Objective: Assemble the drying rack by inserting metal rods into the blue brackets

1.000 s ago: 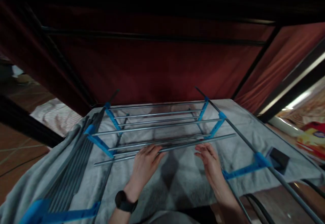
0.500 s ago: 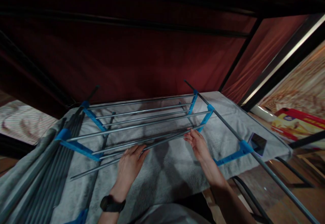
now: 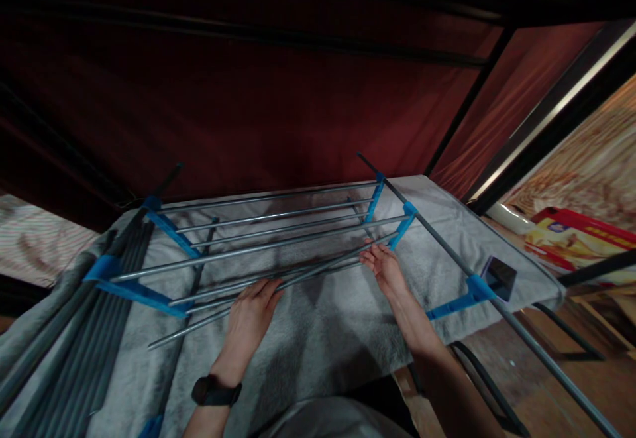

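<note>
Through the feed, my left hand (image 3: 252, 311) and right hand (image 3: 383, 269) grip a grey rod (image 3: 318, 270), slanting from lower left up toward centre right, partly hidden by left-hand fingers.

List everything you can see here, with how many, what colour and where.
Loose rod: one, grey, across both hands
Crossbars: at least six, grey, beyond the hands
Brackets: six visible, blue, left and right
Side poles: at least two, grey, left and right
Bundled rods: several, grey, left
Blanket: one, light grey, underneath
Phone-like device: one, dark, right
Box: one, red and yellow, far right
Striped cloth: one, pale, far left
Hanging cloth: red, background
Black bars: several, background
Watch: one, black, left wrist
Left hand, right hand: fingers at the loose rod
</note>
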The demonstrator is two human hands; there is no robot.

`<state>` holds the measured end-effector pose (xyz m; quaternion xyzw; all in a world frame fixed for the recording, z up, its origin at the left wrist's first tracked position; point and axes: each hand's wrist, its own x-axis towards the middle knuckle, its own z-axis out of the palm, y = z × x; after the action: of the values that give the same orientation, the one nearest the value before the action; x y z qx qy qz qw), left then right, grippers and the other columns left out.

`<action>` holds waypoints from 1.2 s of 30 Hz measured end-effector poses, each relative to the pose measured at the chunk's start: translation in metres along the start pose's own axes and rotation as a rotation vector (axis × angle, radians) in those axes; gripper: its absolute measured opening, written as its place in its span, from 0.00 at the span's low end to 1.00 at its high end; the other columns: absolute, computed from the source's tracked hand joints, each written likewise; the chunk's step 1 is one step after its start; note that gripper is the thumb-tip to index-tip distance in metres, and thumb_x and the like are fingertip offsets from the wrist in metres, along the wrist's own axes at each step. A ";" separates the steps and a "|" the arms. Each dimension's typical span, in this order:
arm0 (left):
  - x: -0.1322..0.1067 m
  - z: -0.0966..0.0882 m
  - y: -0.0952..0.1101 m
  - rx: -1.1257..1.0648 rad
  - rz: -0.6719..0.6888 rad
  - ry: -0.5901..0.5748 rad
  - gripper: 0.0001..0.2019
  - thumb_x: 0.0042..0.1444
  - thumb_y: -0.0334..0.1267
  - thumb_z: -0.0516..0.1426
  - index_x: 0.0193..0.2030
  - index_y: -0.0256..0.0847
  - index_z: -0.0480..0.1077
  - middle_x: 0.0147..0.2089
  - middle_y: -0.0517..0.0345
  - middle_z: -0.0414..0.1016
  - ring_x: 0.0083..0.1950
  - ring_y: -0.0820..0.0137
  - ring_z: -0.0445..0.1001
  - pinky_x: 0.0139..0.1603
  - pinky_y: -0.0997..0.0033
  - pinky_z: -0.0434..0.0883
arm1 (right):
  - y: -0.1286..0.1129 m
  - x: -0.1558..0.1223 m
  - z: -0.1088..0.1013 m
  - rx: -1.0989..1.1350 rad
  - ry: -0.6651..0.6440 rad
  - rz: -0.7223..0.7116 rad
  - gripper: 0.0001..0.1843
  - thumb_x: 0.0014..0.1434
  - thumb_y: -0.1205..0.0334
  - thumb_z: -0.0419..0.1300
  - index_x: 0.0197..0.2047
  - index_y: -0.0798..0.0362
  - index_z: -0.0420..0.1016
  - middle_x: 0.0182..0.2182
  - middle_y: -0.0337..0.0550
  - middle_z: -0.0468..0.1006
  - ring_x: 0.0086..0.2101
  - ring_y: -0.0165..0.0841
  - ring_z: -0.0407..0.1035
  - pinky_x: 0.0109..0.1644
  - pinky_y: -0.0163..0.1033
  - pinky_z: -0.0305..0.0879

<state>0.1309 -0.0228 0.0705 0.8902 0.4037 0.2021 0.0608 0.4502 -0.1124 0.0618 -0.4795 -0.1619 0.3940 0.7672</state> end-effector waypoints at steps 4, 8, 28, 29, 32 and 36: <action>0.004 0.001 0.002 0.016 -0.001 -0.010 0.17 0.70 0.45 0.51 0.53 0.45 0.80 0.47 0.50 0.84 0.45 0.57 0.83 0.47 0.60 0.78 | -0.002 0.003 -0.003 -0.007 0.014 0.013 0.19 0.47 0.48 0.79 0.36 0.46 0.79 0.33 0.39 0.81 0.33 0.34 0.76 0.40 0.41 0.78; 0.007 -0.001 0.003 0.022 0.005 -0.018 0.17 0.71 0.44 0.51 0.54 0.45 0.79 0.48 0.50 0.84 0.45 0.57 0.83 0.47 0.59 0.78 | -0.002 0.002 -0.005 -0.030 0.022 0.006 0.18 0.49 0.48 0.78 0.37 0.46 0.78 0.34 0.39 0.81 0.35 0.33 0.76 0.42 0.41 0.78; 0.025 -0.014 0.007 0.089 0.002 0.016 0.16 0.70 0.41 0.52 0.53 0.43 0.80 0.47 0.48 0.83 0.45 0.55 0.80 0.49 0.55 0.73 | -0.011 -0.013 -0.001 -0.320 -0.022 0.017 0.21 0.49 0.42 0.73 0.36 0.48 0.77 0.32 0.42 0.82 0.31 0.36 0.74 0.37 0.42 0.72; 0.026 -0.015 0.008 0.095 -0.002 0.019 0.16 0.70 0.41 0.52 0.53 0.42 0.80 0.47 0.48 0.83 0.46 0.54 0.80 0.50 0.55 0.73 | -0.010 -0.016 0.000 -0.402 -0.023 -0.038 0.21 0.51 0.40 0.71 0.37 0.48 0.77 0.31 0.41 0.81 0.31 0.36 0.73 0.37 0.42 0.71; 0.030 -0.019 0.010 0.093 0.000 0.019 0.15 0.70 0.40 0.53 0.53 0.43 0.79 0.48 0.47 0.83 0.47 0.55 0.80 0.50 0.56 0.73 | -0.010 -0.027 -0.001 -0.727 -0.048 -0.286 0.17 0.62 0.41 0.63 0.38 0.47 0.78 0.31 0.42 0.80 0.33 0.38 0.73 0.41 0.44 0.70; 0.033 -0.022 0.013 0.095 0.005 0.011 0.14 0.71 0.39 0.52 0.52 0.43 0.79 0.45 0.47 0.82 0.46 0.56 0.79 0.50 0.57 0.72 | -0.008 -0.029 0.003 -1.132 -0.171 -0.673 0.16 0.69 0.51 0.57 0.54 0.45 0.78 0.52 0.50 0.81 0.54 0.45 0.72 0.59 0.53 0.67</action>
<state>0.1503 -0.0078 0.1047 0.8921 0.4108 0.1877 0.0157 0.4333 -0.1349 0.0738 -0.6989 -0.5452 0.0239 0.4623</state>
